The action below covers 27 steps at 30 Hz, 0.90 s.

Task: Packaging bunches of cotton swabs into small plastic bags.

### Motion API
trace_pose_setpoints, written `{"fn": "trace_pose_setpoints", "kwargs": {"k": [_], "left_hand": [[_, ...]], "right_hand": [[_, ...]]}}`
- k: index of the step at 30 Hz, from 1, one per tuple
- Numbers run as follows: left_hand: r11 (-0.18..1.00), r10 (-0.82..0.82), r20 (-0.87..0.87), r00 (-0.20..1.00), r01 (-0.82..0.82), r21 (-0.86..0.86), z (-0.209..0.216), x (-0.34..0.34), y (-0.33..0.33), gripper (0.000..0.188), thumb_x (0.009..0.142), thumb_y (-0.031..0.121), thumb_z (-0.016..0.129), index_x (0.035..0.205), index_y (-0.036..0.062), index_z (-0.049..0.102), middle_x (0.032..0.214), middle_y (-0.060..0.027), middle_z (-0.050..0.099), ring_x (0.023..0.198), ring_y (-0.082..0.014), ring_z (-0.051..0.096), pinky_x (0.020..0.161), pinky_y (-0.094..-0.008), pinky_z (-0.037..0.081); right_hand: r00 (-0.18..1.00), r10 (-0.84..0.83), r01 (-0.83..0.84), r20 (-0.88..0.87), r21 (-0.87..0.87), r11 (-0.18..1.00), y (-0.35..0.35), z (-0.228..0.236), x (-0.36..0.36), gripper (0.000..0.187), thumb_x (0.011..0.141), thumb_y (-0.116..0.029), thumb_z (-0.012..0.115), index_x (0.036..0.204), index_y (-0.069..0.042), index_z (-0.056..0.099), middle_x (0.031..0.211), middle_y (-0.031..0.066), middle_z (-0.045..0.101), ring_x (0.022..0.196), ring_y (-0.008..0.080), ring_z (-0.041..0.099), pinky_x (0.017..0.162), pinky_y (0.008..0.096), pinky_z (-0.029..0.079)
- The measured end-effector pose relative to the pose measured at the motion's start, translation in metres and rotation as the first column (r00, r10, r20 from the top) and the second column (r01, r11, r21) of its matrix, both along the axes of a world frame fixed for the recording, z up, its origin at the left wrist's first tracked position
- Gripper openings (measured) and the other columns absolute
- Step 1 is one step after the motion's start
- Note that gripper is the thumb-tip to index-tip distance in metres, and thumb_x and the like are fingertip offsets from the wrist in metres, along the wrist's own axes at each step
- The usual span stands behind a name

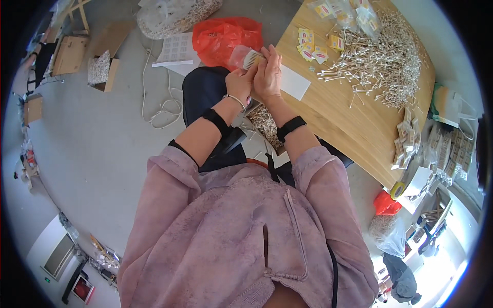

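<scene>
Out in front of me, both hands meet at a small clear plastic bag of cotton swabs (pixel 251 59), whose white tips show in a row. My left hand (pixel 240 83) is closed round the lower part of it. Against its right side presses my right hand (pixel 268 76), its fingers fairly straight and close together. The bag's loose clear end points left, over a red plastic bag (pixel 226 41). Beneath my wrists sits an open box of loose cotton swabs (pixel 264 126), partly hidden by my arms.
On the wooden table (pixel 339 120) lie a big heap of loose cotton swabs (pixel 393 59), yellow-and-white cards (pixel 306 43) and filled packets (pixel 407 136). A white sheet (pixel 292 82) rests at its near edge. Cardboard boxes (pixel 69 55) and a white cable (pixel 167 108) are on the floor, left.
</scene>
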<state>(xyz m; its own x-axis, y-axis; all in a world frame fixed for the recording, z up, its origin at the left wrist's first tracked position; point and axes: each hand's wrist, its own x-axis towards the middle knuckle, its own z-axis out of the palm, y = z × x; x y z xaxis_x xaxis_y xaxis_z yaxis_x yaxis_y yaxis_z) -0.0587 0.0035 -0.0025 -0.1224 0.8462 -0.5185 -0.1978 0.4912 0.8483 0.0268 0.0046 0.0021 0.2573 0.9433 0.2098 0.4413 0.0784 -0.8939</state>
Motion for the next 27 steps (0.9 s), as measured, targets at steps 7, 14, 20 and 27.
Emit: {"fn": "trace_pose_setpoints", "kwargs": {"k": [7,14,20,27], "left_hand": [[0.995,-0.094,0.127,0.987,0.098,-0.027,-0.013,-0.008,0.005,0.025,0.079,0.021,0.073,0.08,-0.0026,0.066,0.07,-0.0055,0.064,0.063,-0.0098,0.055,0.055,-0.025,0.043],[0.999,0.003,0.298,0.955,-0.019,0.051,-0.004,-0.006,0.027,0.023,0.078,0.014,0.072,0.094,-0.0009,0.065,0.084,-0.0034,0.065,0.07,-0.0112,0.06,0.059,-0.0236,0.046],[0.995,0.1,0.347,0.932,-0.101,-0.017,0.001,0.015,0.01,0.029,0.081,0.012,0.071,0.105,0.0012,0.061,0.092,-0.0065,0.065,0.076,-0.0141,0.062,0.065,-0.0247,0.049],[0.974,0.222,0.246,0.944,-0.201,-0.105,0.0,0.009,0.001,0.03,0.078,0.017,0.075,0.096,-0.0019,0.062,0.089,-0.0063,0.065,0.075,-0.0123,0.06,0.063,-0.0239,0.047]], "right_hand": [[0.991,-0.034,0.033,0.126,0.014,0.999,0.001,-0.002,0.0,0.043,0.088,-0.008,0.038,0.128,0.005,0.034,0.119,0.0224,0.056,0.114,0.0384,0.046,0.104,0.0475,0.027],[0.999,-0.032,0.033,0.014,-0.063,0.997,0.0,0.004,-0.004,0.039,0.091,-0.014,0.039,0.127,0.003,0.036,0.119,0.0208,0.056,0.116,0.0371,0.047,0.109,0.0503,0.019],[0.998,-0.038,0.039,0.057,-0.004,0.999,0.001,0.0,-0.001,0.039,0.093,-0.017,0.038,0.126,0.003,0.037,0.12,0.021,0.055,0.114,0.0367,0.048,0.108,0.0499,0.02],[0.999,-0.035,0.035,0.01,-0.041,0.999,0.001,0.002,0.002,0.039,0.092,-0.015,0.039,0.126,0.003,0.038,0.11,0.0186,0.058,0.109,0.0364,0.05,0.108,0.0498,0.02]]}}
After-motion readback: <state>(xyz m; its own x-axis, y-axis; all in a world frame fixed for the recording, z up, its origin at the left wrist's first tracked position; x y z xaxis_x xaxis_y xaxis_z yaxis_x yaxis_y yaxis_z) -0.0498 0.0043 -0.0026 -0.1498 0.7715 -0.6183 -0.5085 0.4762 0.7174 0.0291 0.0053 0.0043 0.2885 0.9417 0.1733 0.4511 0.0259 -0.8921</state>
